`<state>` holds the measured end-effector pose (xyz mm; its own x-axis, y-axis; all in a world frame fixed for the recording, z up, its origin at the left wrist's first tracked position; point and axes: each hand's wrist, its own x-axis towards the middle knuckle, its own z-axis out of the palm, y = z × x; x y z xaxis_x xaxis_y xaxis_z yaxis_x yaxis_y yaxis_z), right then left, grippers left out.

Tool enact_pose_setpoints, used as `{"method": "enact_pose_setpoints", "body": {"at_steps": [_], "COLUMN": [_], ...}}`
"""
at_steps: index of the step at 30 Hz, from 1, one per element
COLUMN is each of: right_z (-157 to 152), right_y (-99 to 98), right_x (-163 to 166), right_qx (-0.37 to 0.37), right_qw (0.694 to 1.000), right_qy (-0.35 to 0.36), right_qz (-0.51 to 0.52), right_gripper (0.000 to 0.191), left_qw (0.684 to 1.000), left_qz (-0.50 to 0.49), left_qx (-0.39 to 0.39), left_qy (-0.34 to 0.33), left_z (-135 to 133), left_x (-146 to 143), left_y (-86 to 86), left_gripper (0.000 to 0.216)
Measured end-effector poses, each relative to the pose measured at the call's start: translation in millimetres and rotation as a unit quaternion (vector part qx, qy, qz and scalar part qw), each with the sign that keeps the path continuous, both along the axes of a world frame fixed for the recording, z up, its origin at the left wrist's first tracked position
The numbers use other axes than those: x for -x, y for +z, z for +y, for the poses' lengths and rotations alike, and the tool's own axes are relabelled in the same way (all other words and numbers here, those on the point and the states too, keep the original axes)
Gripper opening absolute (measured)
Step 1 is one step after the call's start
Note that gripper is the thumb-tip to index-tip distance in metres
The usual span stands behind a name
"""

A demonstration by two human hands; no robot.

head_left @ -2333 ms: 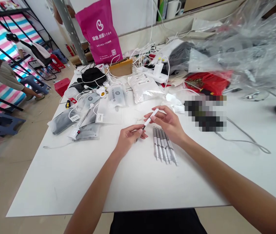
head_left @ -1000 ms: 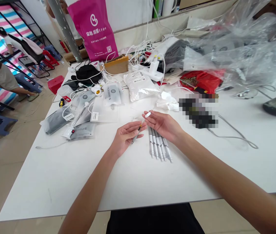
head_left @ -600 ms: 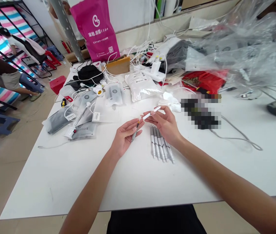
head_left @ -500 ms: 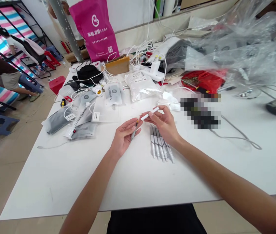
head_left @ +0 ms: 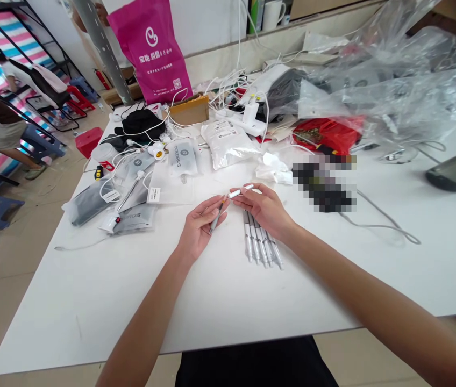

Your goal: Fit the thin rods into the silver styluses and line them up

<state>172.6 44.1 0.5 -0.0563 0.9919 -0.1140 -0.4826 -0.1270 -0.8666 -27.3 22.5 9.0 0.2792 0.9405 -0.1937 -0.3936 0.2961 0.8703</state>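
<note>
My left hand (head_left: 196, 226) grips the grey lower part of a pen (head_left: 214, 219) between thumb and fingers. A thin, orange-tinted piece sticks out of its upper end. My right hand (head_left: 267, 208) pinches a white pen barrel (head_left: 236, 192), held nearly level above the table. The barrel's left end is close to the tip of the thin piece; I cannot tell whether they touch. Just below my right hand lies a row of several white and silver pens (head_left: 260, 242) in clear wrapping, their upper ends partly hidden by that hand.
Grey packaged pouches (head_left: 134, 219) and cables lie at the left of the white table (head_left: 102, 317). Behind my hands are a white plastic package (head_left: 230, 142) and crumpled tissue (head_left: 273, 169). Clear plastic bags (head_left: 373, 91) fill the back right. A pixelated dark item (head_left: 325, 185) sits to the right.
The white barrel now lies flatter, its right end lower, and my right fingers have shifted with it. My left hand keeps its grip on the grey part. The whole view has shifted slightly.
</note>
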Motion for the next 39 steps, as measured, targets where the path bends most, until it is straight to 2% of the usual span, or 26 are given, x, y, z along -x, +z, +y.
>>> {"method": "enact_pose_setpoints", "body": {"at_steps": [7, 13, 20, 27, 30, 33, 35, 39], "right_z": [1.6, 0.9, -0.1, -6.7, -5.3, -4.3, -5.1, -8.9], "right_y": [2.1, 3.2, 2.1, 4.6, 4.2, 3.3, 3.2, 5.3], "right_x": [-3.0, -3.3, -2.7, 2.7, 0.7, -0.2, 0.7, 3.4], "right_qx": [0.027, 0.005, -0.056, -0.124, -0.128, -0.13, -0.127, -0.111], "right_qw": [0.999, 1.0, 0.996, 0.983, 0.98, 0.98, 0.982, 0.987], "right_qy": [-0.016, -0.012, -0.002, 0.052, 0.05, 0.05, 0.054, 0.075], "right_qz": [0.026, 0.004, -0.067, -0.129, -0.142, -0.145, -0.131, -0.093], "right_gripper": [0.029, 0.038, 0.053, 0.051, 0.052, 0.043, 0.038, 0.04], "left_qw": [1.0, 0.999, 0.999, 0.999, 0.999, 0.999, 0.999, 0.997], "left_qz": [-0.009, -0.014, -0.013, -0.001, 0.004, 0.008, 0.017, 0.058], "left_qx": [0.013, 0.016, 0.017, 0.019, 0.014, 0.009, -0.005, -0.051], "left_qy": [-0.024, -0.042, -0.029, -0.032, -0.039, -0.036, -0.027, -0.004], "left_z": [0.6, -1.4, 1.5, -0.6, -1.7, -1.6, -1.2, -2.2], "left_x": [1.1, -0.1, -2.7, -6.0, -6.4, -6.4, -6.5, -8.7], "left_y": [-1.7, -2.3, -8.3, -9.2, -8.8, -9.5, -10.1, -10.8], "left_gripper": [0.036, 0.04, 0.036, 0.036, 0.036, 0.036, 0.036, 0.036]}}
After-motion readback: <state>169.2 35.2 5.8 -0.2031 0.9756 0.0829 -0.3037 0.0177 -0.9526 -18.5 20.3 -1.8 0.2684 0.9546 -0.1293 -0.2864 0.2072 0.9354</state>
